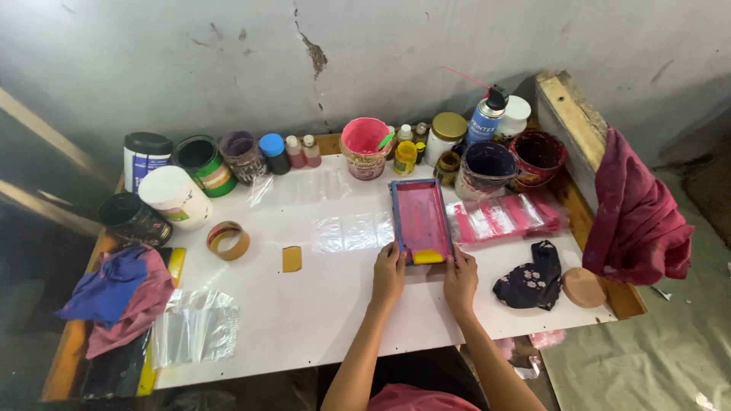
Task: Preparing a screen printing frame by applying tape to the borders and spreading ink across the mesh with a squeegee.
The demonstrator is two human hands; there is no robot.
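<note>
Both hands rested at the near end of a small rectangular printing screen with a blue frame and pink-stained mesh [421,219], which lay flat on the white tabletop [320,304], just right of centre. The left hand [388,275] lay palm down with its fingers extended and only loosely spread, their tips touching the frame's near-left corner; it pressed on the frame, not gripped it. The right hand [461,280] mirrored it at the near-right corner, fingers flat and closing on nothing. Between the two hands, at the frame's near edge, sat a yellow squeegee or ink pad [428,256] (which of the two could not be told).

The step in hand looked like steadying or seating the screen over whatever lay beneath it. Judging by that, the next move would call for one hand to keep the frame from sliding while the other took up the yellow piece, with even pressure so the frame did not shift.

Just to the right of the screen lay a stack of clear plastic pouches with pink contents [502,217], and a clear plastic sheet [352,230] lay to its left. A pink plastic ink bucket [365,147] stood behind it near the wall.
</note>
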